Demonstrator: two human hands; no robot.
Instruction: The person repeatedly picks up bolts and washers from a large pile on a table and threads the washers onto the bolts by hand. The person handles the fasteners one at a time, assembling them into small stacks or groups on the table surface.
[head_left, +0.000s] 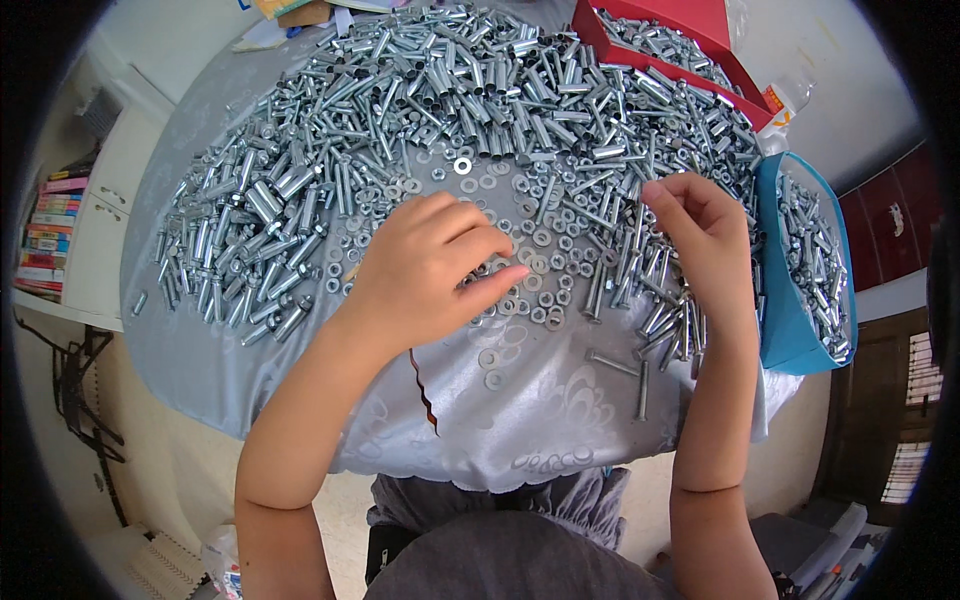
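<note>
My left hand (425,270) hovers palm down over a scatter of washers (541,238) and hex nuts (546,299). Its fingers are bent, the thumb is apart from them, and nothing shows in the gap. Over the long bolts (598,290) on the right, the fingers of my right hand (708,235) are curled in toward the thumb. Whatever they pinch, if anything, cannot be told from the bolts behind. Two loose bolts (643,390) lie nearer to me, left of my right forearm. Two flat washers (492,379) rest on the cloth in front of my left hand.
A large heap of metal sleeves (440,75) covers the table's far side; sleeve anchors (265,200) are piled left. A red box (690,60) and a blue container (775,290) hold more hardware at the right. Grey patterned cloth (540,430) drapes over the near edge.
</note>
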